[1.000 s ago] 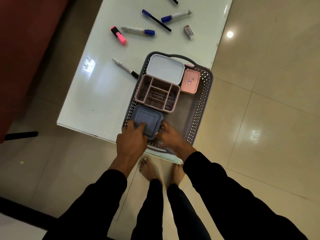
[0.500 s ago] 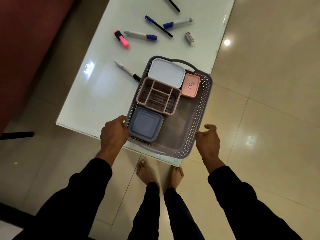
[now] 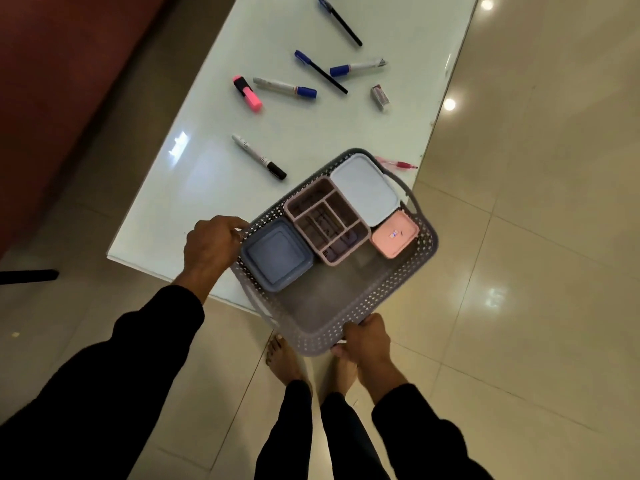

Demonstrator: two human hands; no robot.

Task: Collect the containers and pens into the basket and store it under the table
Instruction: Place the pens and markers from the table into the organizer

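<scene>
Both hands gripped the grey basket [image 3: 349,306]: the left hand [image 3: 209,249] clenched on its left rim, the right hand [image 3: 367,341] clasping the near edge. The basket, holding four containers, overhung the surface [image 3: 214,188] corner, its long axis slanting away to the right. Loose pens [image 3: 258,156] lay beyond it, nearer the left hand. Half a second earlier the basket sat squarer, the right hand off it.

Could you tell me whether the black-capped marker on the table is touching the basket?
Apart. The head view shows bare tabletop between the black-capped marker and the basket rim.
</scene>
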